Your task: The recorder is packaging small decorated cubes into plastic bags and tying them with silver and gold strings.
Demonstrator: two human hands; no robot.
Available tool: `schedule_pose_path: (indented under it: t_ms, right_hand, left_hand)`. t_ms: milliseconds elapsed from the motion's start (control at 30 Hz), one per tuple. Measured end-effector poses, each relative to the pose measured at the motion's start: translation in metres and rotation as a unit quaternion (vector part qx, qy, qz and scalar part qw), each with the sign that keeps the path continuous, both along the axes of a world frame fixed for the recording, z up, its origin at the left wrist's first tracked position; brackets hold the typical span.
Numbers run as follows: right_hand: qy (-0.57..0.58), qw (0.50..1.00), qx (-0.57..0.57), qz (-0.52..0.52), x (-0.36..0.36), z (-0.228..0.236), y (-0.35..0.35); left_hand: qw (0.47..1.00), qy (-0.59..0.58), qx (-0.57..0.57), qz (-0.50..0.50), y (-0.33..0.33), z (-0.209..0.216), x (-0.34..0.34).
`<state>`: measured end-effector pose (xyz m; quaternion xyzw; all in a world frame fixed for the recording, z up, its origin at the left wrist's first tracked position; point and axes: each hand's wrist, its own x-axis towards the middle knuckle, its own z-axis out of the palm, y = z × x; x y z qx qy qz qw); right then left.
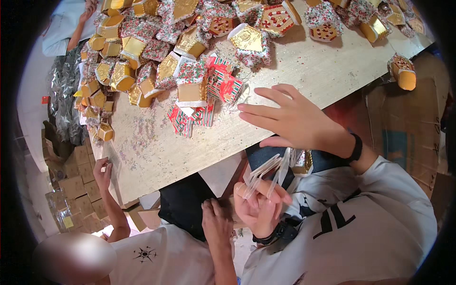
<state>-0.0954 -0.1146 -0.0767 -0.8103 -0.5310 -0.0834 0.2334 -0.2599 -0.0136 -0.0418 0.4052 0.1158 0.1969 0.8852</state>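
My right hand (297,121) reaches over the near table edge with its fingers stretched and apart, holding nothing I can see. Its fingertips are closest to thin clear strands and a pile of red, green and white striped tags (223,83). My left hand (259,206) is in front of my body, its fingers curled round a bunch of clear plastic strips (263,173) that stick up from it. A small gold house ornament (302,162) rests at my lap, partly hidden by my right wrist. On the tags stands a sprinkle-roofed house ornament (192,85).
Many gold and sprinkled house ornaments (190,42) heap along the table's far side (156,156). One ornament (403,71) sits at the right corner. A co-worker's hand (102,173) touches the left edge; another person (66,28) is far left. Cardboard boxes (403,123) stand right.
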Motion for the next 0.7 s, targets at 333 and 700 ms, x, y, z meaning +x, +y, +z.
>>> schedule_pose_path:
  t_ms: [333,700]
  right_hand:
    - [0.035,0.994,0.08,-0.069,0.006,0.01,-0.005]
    - [0.006,0.991,0.05,-0.124,0.013,0.005,0.032]
  left_hand:
    - [1.0,0.0,0.009,-0.005,0.001,-0.006,0.001]
    - [1.0,-0.013,0.001,-0.027,0.02,0.011,0.02]
